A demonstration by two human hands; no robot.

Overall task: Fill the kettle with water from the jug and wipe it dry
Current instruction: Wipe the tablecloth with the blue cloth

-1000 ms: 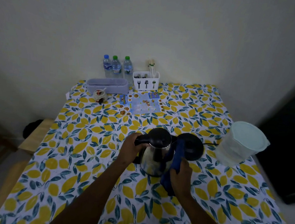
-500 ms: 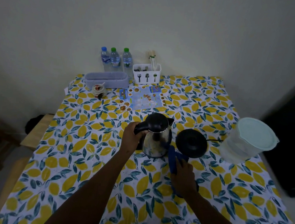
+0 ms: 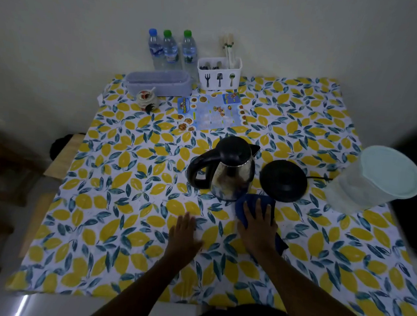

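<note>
Half a second ago my left hand (image 3: 184,233) gripped the kettle's handle; now it has let go and lies flat on the bench (image 3: 129,201), palm down, fingers (image 3: 188,218) stretched out close together and holding nothing, well short of the kettle (image 3: 229,169). That kettle stands upright on the lemon-print cloth near the middle of the bench, lid shut, black handle turned to my left, spout pointing away to the right. My right hand (image 3: 258,226) has stayed on the blue cloth (image 3: 248,203), pressing it flat against the bench, fingers (image 3: 258,206) slightly spread over it rather than pinching it. The cloth's far edge touches the foot of the kettle, and a corner pokes out from under my wrist.

Just right of the kettle lies its round black base (image 3: 283,180), apart from it, with a cord running off to the right. Further right, near the bench edge, stands the clear jug (image 3: 372,180) with its pale lid on. Along the far edge by the wall I see three water bottles (image 3: 170,50), a white cutlery holder (image 3: 219,74), a long lilac container (image 3: 159,82), a small jar (image 3: 146,98) and a printed sheet (image 3: 211,113).
</note>
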